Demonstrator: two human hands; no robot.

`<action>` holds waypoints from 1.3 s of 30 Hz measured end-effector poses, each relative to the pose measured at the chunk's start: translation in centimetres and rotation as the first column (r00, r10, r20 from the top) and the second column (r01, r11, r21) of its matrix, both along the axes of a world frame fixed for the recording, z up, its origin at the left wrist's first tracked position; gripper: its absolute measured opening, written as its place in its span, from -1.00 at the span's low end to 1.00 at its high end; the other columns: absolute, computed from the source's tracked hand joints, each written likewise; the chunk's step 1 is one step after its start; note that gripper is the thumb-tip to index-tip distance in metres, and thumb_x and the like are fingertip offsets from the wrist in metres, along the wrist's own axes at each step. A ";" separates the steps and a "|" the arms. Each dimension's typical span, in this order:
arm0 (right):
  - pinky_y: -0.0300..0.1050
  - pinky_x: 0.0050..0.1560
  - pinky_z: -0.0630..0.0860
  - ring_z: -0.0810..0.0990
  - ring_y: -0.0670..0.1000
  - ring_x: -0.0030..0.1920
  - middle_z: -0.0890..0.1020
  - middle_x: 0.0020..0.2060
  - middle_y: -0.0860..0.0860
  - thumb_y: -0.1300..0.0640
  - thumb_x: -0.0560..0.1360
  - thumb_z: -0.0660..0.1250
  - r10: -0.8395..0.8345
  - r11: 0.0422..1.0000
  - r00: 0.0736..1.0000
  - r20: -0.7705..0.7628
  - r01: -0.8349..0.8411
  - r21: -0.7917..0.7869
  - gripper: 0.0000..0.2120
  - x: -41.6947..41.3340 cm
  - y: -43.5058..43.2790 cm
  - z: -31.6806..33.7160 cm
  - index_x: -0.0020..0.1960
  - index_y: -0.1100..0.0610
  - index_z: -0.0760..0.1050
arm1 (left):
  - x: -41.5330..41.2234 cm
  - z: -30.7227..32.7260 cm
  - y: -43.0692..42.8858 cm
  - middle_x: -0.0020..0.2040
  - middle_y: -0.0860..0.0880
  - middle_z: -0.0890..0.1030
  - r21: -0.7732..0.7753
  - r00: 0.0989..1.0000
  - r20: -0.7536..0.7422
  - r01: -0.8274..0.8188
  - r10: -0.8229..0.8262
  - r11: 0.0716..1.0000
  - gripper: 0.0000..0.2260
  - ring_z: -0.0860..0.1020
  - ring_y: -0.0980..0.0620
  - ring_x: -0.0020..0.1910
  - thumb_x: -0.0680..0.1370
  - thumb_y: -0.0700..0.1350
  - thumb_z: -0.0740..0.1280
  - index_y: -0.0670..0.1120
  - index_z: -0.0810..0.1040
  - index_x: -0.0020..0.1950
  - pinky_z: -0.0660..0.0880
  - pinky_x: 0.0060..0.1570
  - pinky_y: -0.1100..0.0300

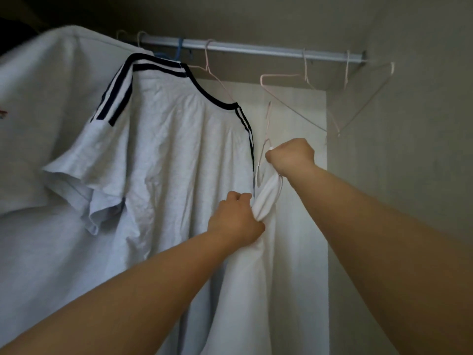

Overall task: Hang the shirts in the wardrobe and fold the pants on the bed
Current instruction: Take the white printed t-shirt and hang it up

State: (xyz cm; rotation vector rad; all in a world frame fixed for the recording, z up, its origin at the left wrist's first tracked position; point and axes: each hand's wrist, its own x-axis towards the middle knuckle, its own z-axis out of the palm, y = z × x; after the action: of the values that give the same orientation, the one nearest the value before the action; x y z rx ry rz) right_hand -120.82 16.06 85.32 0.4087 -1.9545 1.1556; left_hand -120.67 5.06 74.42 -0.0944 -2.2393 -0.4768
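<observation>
- Two bare forearms are reaching up from the bottom edge. The left forearm [122, 295] is rising from the lower left and the right forearm [384, 226] from the lower right.
- The left hand [234, 219] is curling its fingers round a bunched fold of the white shirt [258, 290] and gripping it firmly, just below the right hand.
- The right hand [290, 155] is clenching as a fist on the upper end of the same bunched fold. A thin pink hanger [267, 124] is rising from this fist. Whether the fingers are holding wire as well as cloth cannot be told, nor whether this hanger is hooked on the rail.
- The white shirt is hanging down from both hands inside the wardrobe, in front of the pale back panel [299, 119]. Its left edge is lying against the striped T-shirt.
- The striped T-shirt [179, 155], grey with dark bands along collar and shoulders, is hanging below the rail to the left of the hands, with one sleeve spreading outward.
- A larger pale shirt [38, 103] is hanging at the far left, closer to the viewer and partly overlapping the striped one.
- The metal rail [256, 50] is running across the top of the wardrobe. It is carrying a blue hanger hook [179, 51] above the striped collar and two empty pink hangers [297, 103] [358, 103] toward the right wall [409, 162].
</observation>
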 end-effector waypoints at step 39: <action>-0.16 -0.06 0.44 0.57 0.15 0.11 0.58 0.14 0.16 0.19 0.46 0.32 0.112 0.964 0.959 -0.260 -0.169 -0.206 -0.70 -2.9 -9.9 15.4 0.16 0.26 0.49 | -3.7 13.1 -6.4 0.29 -0.07 0.32 0.048 0.872 -0.475 0.158 -0.117 0.986 -0.44 0.42 -0.05 0.17 0.50 -0.26 0.25 -0.05 0.16 0.46 0.36 0.00 0.21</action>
State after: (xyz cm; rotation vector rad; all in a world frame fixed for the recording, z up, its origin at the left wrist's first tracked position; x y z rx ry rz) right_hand -123.68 6.18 100.74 0.5496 -1.5795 1.3347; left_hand -124.33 -1.38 87.49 -0.2963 -1.7365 -0.5589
